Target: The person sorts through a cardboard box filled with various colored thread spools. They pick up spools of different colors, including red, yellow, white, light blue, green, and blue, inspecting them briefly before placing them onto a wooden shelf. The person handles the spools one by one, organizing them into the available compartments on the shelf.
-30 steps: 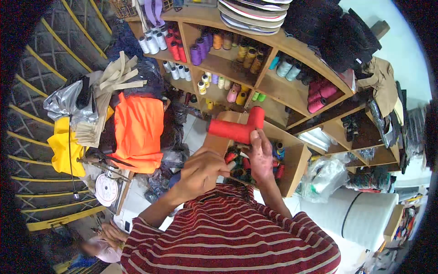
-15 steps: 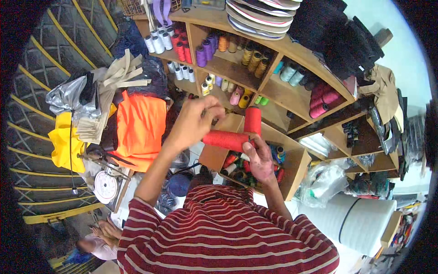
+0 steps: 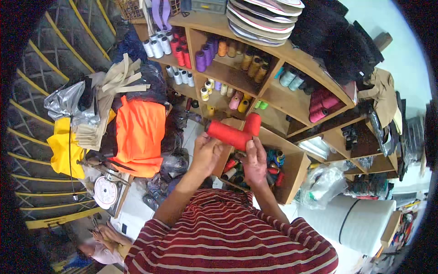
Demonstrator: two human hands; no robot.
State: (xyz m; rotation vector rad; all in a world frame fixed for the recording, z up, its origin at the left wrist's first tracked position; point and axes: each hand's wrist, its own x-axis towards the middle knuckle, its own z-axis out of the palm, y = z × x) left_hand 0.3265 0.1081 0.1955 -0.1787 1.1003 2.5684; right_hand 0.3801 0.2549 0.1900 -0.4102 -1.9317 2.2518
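Two red thread spools are in my right hand: one lies crosswise, the other stands up behind its right end, and my fingers grip them there. My left hand has curled fingers pinched just below the left end of the crosswise spool; what they hold, if anything, is too small to make out. Under my hands an open cardboard box holds mixed spools, some red, white and blue, partly hidden by my hands and shirt.
Wooden shelves hold rows of colored spools. Orange cloth, yellow cloth and beige strips lie left. A white foam roll and plastic bags are at right. Another person is at lower left.
My left hand rose toward the spools, opened somewhat, then came down to a pinch below the crosswise spool's left end. The spools in my right hand have shifted and tilted slightly.
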